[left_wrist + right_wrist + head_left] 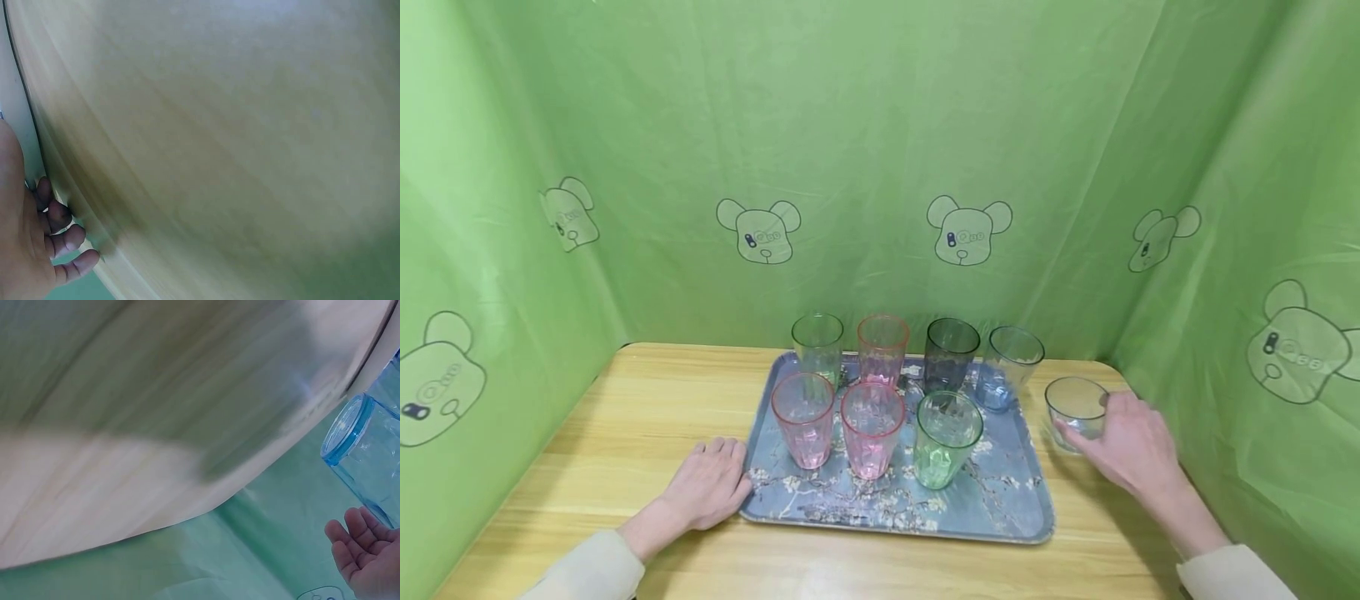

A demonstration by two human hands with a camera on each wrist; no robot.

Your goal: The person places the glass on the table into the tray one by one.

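Observation:
To the right of the tray, my right hand (1138, 442) grips a clear bluish glass (1077, 419), thumb on its near side and fingers on its right. In the right wrist view this glass (369, 453) shows its thick blue base, with the fingertips (356, 528) against its side. My left hand (711, 483) lies palm down on the table at the left edge of the blue flowered tray (820, 510), its thumb by the rim. Its fingers (65, 240) bend loosely in the left wrist view and hold nothing.
The tray bears a back row with a yellow-green glass (817, 354), a pink one (883, 354), a dark grey one (951, 358) and a blue one (1006, 371). In front stand two pink glasses (805, 425) and a green glass (946, 442). Green curtains (865, 150) surround the wooden table (610, 433).

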